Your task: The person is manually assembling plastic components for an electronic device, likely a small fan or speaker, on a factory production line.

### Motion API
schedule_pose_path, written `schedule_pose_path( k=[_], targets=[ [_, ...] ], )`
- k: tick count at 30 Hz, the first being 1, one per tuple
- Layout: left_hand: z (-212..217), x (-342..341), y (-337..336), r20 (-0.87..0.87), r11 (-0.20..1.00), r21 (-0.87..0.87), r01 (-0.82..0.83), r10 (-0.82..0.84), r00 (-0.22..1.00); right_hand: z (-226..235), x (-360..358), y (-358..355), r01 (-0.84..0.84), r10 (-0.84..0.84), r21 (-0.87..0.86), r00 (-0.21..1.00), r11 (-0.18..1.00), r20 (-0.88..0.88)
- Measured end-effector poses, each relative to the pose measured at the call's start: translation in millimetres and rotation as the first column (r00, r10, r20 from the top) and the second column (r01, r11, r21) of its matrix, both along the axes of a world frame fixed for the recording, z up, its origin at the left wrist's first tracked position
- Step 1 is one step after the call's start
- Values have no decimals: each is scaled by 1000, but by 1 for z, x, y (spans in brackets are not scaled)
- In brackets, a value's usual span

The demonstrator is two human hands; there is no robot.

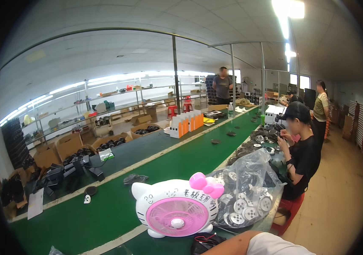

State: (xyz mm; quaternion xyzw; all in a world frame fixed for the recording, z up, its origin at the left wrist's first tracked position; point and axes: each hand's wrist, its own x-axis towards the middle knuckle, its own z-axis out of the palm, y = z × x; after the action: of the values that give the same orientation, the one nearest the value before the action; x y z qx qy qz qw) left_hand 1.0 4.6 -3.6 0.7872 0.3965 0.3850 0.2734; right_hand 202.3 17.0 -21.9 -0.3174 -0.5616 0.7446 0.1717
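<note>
Neither of my hands shows. A bare forearm with a white sleeve (270,245) comes in at the lower edge, and its hand is cut off. Nearest to that arm is a black pouch-like thing with a red wire (205,243). Just beyond stands a white and pink cat-shaped fan (177,214) with a pink bow. Beside the fan, a clear plastic bag (253,170) holds many round white discs with holes.
A green conveyor belt (207,155) runs away from me, carrying several dark round pieces. Black boxes (69,172) lie along its left side; orange and white cartons (186,124) stand farther off. A seated co-worker in black (304,148) handles a small part at right.
</note>
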Motion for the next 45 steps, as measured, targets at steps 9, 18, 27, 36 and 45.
schedule_pose_path(
  k=[9, 18, 27, 36, 45],
  targets=[
    [-42, 17, 1, 520, 922, -380, 75, 146, 842, 0, -10, -6, 367, -438, 803, 886, 469, -150],
    [-48, 6, 5, 504, 933, -338, 126, 67, 861, 3, -12, -9, 403, -420, 773, 886, 490, -196],
    [-32, 9, -9, 480, 946, -317, 63, 102, 871, 9, -12, -13, 427, -386, 709, 893, 562, -231],
    [-13, 16, -14, 569, 884, -444, 144, 154, 808, 9, -7, -13, 353, -342, 674, 927, 648, -156],
    [-16, 14, -10, 576, 868, -461, 187, 132, 807, 5, -6, -11, 358, -289, 665, 933, 656, -217]
  ],
)
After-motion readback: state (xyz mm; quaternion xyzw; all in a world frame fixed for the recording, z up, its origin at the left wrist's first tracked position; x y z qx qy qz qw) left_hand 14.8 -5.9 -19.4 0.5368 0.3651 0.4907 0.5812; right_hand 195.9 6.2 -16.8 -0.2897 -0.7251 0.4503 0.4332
